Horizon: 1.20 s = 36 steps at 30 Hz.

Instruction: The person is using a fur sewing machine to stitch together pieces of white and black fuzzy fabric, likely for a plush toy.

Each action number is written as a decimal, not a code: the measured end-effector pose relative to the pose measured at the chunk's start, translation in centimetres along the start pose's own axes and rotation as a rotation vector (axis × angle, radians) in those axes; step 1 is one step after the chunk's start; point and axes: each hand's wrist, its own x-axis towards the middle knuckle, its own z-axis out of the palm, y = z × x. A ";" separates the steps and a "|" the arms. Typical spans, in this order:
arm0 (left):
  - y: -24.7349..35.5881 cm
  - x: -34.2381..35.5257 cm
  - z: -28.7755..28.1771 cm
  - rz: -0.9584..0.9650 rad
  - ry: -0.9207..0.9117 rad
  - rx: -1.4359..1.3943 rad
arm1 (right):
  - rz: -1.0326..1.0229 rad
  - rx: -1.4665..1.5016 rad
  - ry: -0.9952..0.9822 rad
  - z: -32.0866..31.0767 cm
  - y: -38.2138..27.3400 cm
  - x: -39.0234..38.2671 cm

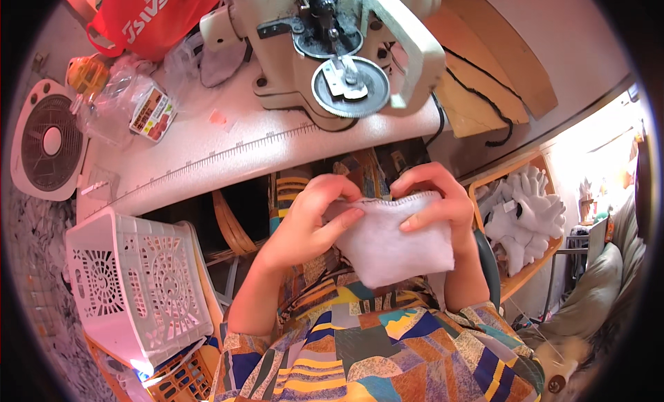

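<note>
Between my hands, above my lap, hangs a piece of white fleecy fabric [394, 253] with a stitched edge along its top. My left hand [321, 215] pinches its upper left corner between thumb and fingers. Gripping the upper right part, my right hand [439, 198] has its thumb on the front face and its fingers at the stitched edge. Just beyond the hands stands an industrial sewing machine [283, 77] with a round toothed metal disc [351, 87] facing me. What lies behind the fabric is hidden.
The white worktable [228, 149] has a ruler scale along its front edge. At left are a white plastic basket [166, 291], a box fan [52, 140] and plastic bags [114, 108]. A red bag [149, 21] lies far left. A wooden bin [515, 281] at right holds white fabric pieces [522, 218].
</note>
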 end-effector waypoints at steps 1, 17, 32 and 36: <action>0.7 0.1 -0.2 -0.027 0.064 0.039 | 0.083 0.058 -0.076 -0.9 0.0 0.8; 3.8 6.8 -6.1 0.232 0.597 0.588 | 0.166 -0.028 0.206 -0.9 3.6 11.8; 3.8 7.8 -6.7 0.371 0.655 0.683 | 0.222 0.068 0.374 -0.5 2.4 13.3; 4.1 7.8 -7.1 0.380 0.645 0.718 | 0.206 0.112 0.346 -0.6 3.1 13.4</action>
